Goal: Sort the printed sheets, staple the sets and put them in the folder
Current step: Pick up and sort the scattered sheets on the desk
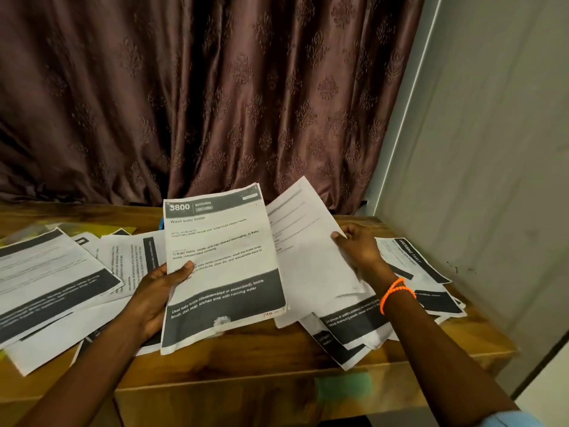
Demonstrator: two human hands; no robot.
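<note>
While the "Wash baby bottle" sheet (pixel 220 266) is gripped at its nine o'clock edge by the left hand (pixel 160 294), a second sheet (pixel 308 248) at three o'clock is pinched by the right hand (pixel 358 248) above the table (pixel 277 362).

Two hands show, the left hand (pixel 160 295) at seven o'clock and the right hand (pixel 358 249) at four o'clock. Each holds one sheet; the loose table sheets overlap beyond counting.

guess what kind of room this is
Probably a room in a home, not an office: a patterned brown curtain hangs behind a wooden table strewn with printed sheets, beside what looks like a pale cupboard door.
</note>
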